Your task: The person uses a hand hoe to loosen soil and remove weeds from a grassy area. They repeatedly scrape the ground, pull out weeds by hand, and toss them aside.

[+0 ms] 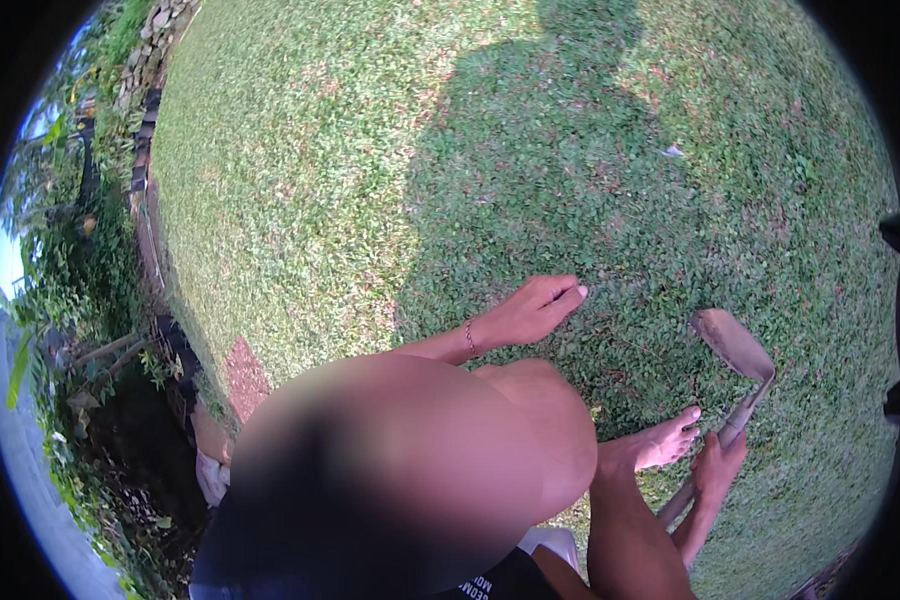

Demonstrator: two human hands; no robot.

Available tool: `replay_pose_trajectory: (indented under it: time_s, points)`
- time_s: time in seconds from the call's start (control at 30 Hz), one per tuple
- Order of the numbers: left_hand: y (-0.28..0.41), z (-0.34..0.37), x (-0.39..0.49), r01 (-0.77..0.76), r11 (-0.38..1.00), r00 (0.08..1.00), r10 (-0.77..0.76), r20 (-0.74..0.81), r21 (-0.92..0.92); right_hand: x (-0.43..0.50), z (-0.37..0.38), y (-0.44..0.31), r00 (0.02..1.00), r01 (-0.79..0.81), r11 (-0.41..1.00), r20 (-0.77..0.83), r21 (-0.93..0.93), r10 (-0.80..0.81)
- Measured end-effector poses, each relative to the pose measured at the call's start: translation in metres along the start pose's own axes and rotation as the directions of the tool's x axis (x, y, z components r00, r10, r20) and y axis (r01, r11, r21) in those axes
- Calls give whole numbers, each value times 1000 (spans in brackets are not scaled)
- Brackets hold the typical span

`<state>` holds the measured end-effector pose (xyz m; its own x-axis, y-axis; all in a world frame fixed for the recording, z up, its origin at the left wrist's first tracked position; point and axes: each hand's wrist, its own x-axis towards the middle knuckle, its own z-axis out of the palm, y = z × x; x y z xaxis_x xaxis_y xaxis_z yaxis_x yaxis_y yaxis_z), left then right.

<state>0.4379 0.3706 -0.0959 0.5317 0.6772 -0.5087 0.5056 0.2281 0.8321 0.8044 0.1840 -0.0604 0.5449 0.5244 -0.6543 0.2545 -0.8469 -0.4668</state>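
Observation:
My left hand (532, 309), a braided bracelet at its wrist, is just over the shaded lawn (525, 195) with its fingers curled in. Nothing shows between those fingers. At the lower right, my right hand (720, 463) grips the wooden handle (735, 421) of a hoe close below its bent metal neck. The hoe's soil-stained blade (739, 349) points up and to the left, over or on the grass; I cannot tell if it touches. My bare foot (666, 441) stands on the grass beside the handle.
A pale stool-like seat (559, 541) shows partly beneath me. A patch of bare brown soil (247, 377) lies left of my knee. Along the left run a dark border edging (144, 142), shrubs (82, 277) and a stone pile (146, 52). A small white scrap (673, 151) lies on the lawn.

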Motion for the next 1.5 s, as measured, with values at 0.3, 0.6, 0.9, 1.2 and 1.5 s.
replay_pose_trajectory:
  time_s: [0.3,0.6,0.9,1.2,1.5]
  points:
    - [-37,1,-125,-96,993,876,51,-479,-69,37,29,49,966,95,995,-245,35,-84]
    - [-130,45,-459,991,-60,30,-775,-631,122,77,53,4,992,95,993,-75,-76,-100]
    - [-139,39,-295,701,687,700,-612,-366,192,77,51,-4,997,74,993,-2,-93,-75]
    - [-15,40,-13,-139,984,971,157,-182,107,38,24,35,991,-55,993,-125,-106,42]
    - [13,76,92,-139,790,980,197,-33,598,-1,35,37,977,-206,971,-27,122,211]
